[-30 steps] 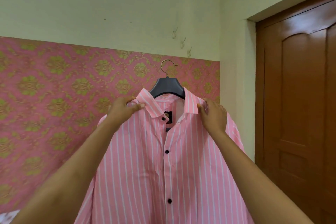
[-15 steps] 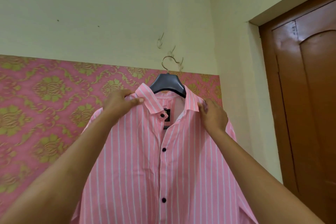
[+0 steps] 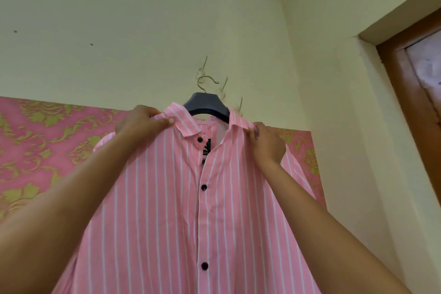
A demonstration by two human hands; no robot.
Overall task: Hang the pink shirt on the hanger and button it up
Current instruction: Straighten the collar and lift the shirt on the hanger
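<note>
The pink shirt [image 3: 167,198] with white stripes and black buttons sits on a dark hanger [image 3: 206,106] with a metal hook, held up in front of the wall. Its front is buttoned below the collar; the top collar button looks undone. My left hand [image 3: 140,124] grips the shirt's left shoulder beside the collar. At the right shoulder, my right hand [image 3: 267,143] pinches the fabric just below the collar. The hanger's hook [image 3: 205,81] is close to the wall hooks [image 3: 224,90]; I cannot tell whether they touch.
A cream wall rises behind, with a pink and gold patterned panel [image 3: 47,150] across its lower part. A brown wooden door frame [image 3: 410,74] stands at the right. The room's corner lies just right of the shirt.
Both hands have lifted the shirt and hanger higher toward the wall hooks, and my view has tilted upward; the ceiling now shows. The grips stay the same.
</note>
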